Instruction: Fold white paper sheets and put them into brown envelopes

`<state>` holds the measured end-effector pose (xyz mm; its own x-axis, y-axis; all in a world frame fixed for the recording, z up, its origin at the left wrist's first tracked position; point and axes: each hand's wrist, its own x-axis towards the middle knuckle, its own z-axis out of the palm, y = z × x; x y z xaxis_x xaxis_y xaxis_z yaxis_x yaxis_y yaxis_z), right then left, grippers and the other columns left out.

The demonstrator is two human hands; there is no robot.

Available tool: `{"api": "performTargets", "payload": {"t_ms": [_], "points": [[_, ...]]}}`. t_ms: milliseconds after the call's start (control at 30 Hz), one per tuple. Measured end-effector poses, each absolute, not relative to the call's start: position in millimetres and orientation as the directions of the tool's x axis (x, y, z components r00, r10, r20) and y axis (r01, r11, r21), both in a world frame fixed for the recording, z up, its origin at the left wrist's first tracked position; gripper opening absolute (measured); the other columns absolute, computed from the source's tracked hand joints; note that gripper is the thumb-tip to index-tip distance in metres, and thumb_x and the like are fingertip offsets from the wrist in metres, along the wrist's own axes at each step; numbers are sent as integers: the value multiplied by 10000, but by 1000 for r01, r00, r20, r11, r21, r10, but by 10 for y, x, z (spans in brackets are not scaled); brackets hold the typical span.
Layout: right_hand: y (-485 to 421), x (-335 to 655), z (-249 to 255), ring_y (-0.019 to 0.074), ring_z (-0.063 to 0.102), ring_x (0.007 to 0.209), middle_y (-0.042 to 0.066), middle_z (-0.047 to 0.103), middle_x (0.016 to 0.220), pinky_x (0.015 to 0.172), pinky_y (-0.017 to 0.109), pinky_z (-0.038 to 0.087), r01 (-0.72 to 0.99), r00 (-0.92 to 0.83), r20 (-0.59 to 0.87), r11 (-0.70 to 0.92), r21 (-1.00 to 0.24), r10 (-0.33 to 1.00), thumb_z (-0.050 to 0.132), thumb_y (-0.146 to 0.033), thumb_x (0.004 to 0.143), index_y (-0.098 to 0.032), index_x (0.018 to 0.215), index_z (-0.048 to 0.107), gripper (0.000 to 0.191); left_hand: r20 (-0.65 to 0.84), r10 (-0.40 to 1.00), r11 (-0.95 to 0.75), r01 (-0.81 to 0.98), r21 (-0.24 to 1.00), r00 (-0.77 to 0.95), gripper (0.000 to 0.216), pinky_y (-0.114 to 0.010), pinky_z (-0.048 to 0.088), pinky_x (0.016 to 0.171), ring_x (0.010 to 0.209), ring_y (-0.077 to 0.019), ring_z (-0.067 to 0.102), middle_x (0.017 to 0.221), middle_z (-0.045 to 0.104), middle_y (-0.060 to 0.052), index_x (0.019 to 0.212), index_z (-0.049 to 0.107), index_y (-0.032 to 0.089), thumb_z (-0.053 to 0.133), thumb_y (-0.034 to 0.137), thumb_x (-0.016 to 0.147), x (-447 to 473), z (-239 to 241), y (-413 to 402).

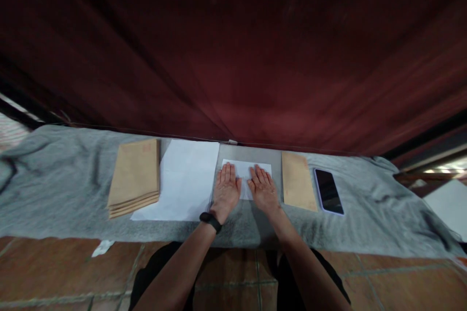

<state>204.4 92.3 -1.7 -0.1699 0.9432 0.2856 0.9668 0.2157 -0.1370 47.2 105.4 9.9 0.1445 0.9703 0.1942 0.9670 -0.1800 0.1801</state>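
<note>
Showing brown envelopes [134,172] stacked at left, partly over the edge of a large white sheet [186,180], and a single brown envelope [299,181] lying flat at right; cannot tell of any contents in either. Pressing left hand [226,188] and right hand [264,189] palm down on the smaller white paper [245,171], placed mid-scene between large sheet and single envelope. Holding both hands open and flat, fingers pointing to the far side, gripping nothing, apart from each other with a strip of paper visible between (covering much of its left and right parts). Reaching in with both forearms from the near side, wearing a dark wristband [210,222] on the left wrist. Resting just right of the single envelope, a phone [329,192], dark screen up. Spreading beneath everything, a wrinkled gray cloth [73,184]. Filling the far side, a dark red surface [233,68]. Lying near left on the tiled floor [233,284], a white scrap [103,248].
</note>
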Motion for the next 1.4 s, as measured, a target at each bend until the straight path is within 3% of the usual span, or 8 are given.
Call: {"api": "performTargets", "payload": {"t_ms": [267,500,733,800,933,1133,1267,1400], "points": [[1191,2353,18,274,424,1399,165,502,1500,1138,460,322,979,-35,319,96,-177,947,350,-290,1023,-109,1477,459,500,196,965,-213,957,195,175,612,-474,247,1222,1505,-300,260,1590,326,-222,1507,354,1,305,365,1017,438,166,1019],[1390,2257,182,249,531,1256,148,595,1381,1118,429,304,969,-21,233,78,-236,972,383,-273,1014,-152,1401,545,437,167,922,-375,909,179,348,590,-530,217,1227,1511,-305,246,1615,330,-117,1515,396,169,415,455,1000,460,211,863],[1399,2302,307,275,580,1118,138,646,1192,1035,402,380,976,45,187,-3,-216,981,501,-291,963,-190,1294,639,372,146,889,-455,874,171,434,553,-527,229,1226,1505,-289,268,1607,351,-98,1499,429,223,442,457,998,360,198,891],[1412,2351,329,269,595,1100,132,662,1145,1003,371,414,955,84,153,-35,-294,985,530,-266,935,-194,1211,685,324,146,874,-483,856,181,463,551,-516,234,1228,1508,-282,264,1614,339,-95,1495,436,231,465,454,992,312,202,898],[1408,2450,357,262,631,1066,108,703,1039,965,341,447,823,124,43,-78,-563,991,583,-191,851,-208,986,745,211,132,858,-514,831,212,497,554,-494,242,1228,1507,-276,268,1619,323,-110,1485,446,222,509,435,977,233,236,913],[1318,2627,441,245,686,847,50,720,791,761,322,521,623,153,-53,-137,-770,987,580,-272,835,-197,798,710,154,189,875,-483,831,277,445,522,-491,265,1222,1500,-279,283,1610,330,-147,1474,440,163,489,322,979,187,379,987],[1235,2700,465,235,701,740,52,716,752,612,312,552,384,194,-158,-223,-896,968,533,-349,855,-176,845,663,217,323,905,-395,831,391,278,524,-475,320,1207,1489,-263,312,1614,318,-152,1493,396,141,426,303,995,158,470,1049],[1104,2672,407,235,732,731,84,745,838,604,344,600,135,236,-271,-308,-942,933,535,-311,835,-181,933,617,181,260,918,-392,790,471,300,581,-417,341,1208,1484,-225,324,1619,314,-122,1483,421,151,434,122,903,140,461,1031]]}}
